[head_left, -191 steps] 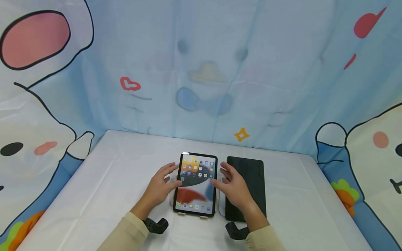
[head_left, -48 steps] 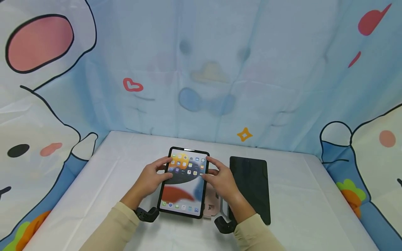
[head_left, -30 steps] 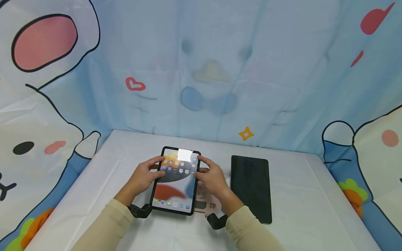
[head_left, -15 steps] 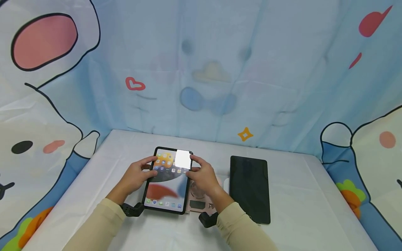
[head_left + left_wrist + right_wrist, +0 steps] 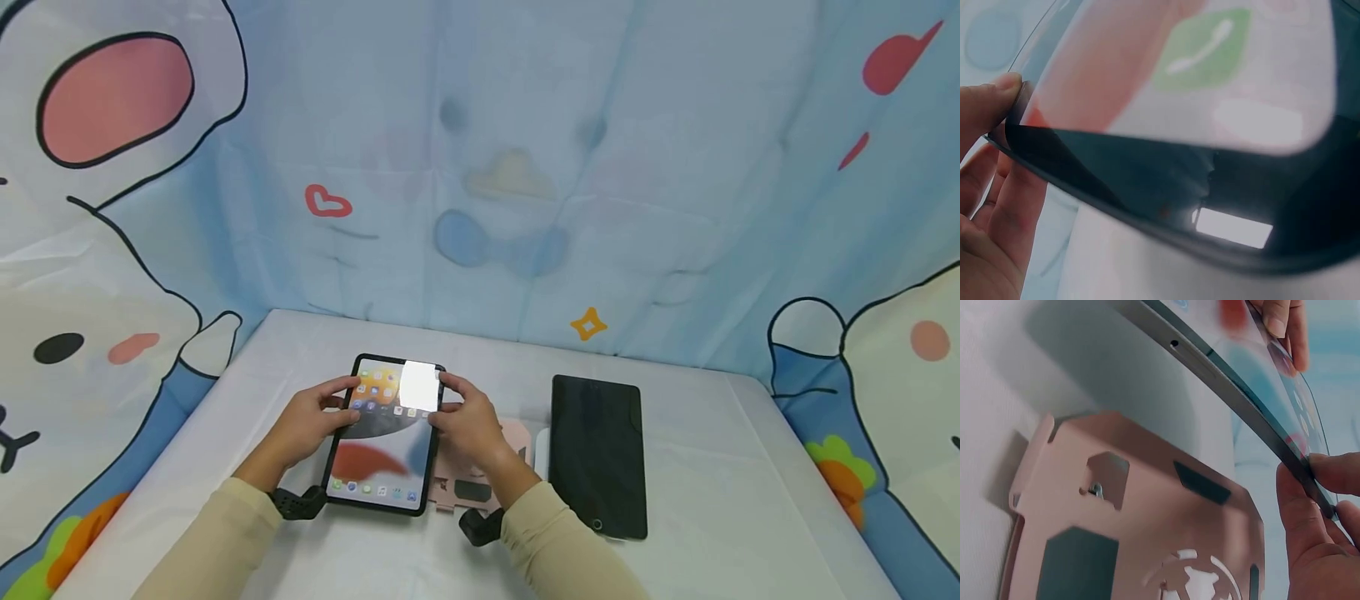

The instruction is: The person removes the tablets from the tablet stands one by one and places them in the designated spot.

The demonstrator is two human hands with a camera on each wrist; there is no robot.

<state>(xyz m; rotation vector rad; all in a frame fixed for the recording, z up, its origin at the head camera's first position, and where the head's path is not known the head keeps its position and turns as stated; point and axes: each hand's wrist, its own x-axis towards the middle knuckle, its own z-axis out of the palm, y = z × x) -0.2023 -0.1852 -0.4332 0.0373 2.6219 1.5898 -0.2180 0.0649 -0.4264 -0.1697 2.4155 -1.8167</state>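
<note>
Both hands hold a lit tablet (image 5: 382, 442) by its two long sides, its home screen facing up. My left hand (image 5: 303, 425) grips the left edge, thumb on the front and fingers behind, as the left wrist view also shows. On the opposite edge, my right hand (image 5: 468, 421) pinches the frame between thumb and fingers. In the right wrist view the tablet is raised above the white table, with its shadow below. A pink metal stand (image 5: 1141, 487) with cut-out holes lies flat beneath and to the right, partly hidden by the tablet and right hand.
A dark tablet (image 5: 597, 454) with its screen off lies to the right of the stand, over a pale white object (image 5: 542, 454) that peeks out at its left edge. A printed blue cloth (image 5: 495, 167) hangs behind the white table (image 5: 720, 500).
Earlier the lit tablet rested over the stand with both hands open beside it. Now both hands hold it and have carried it left, uncovering more of the pink stand.
</note>
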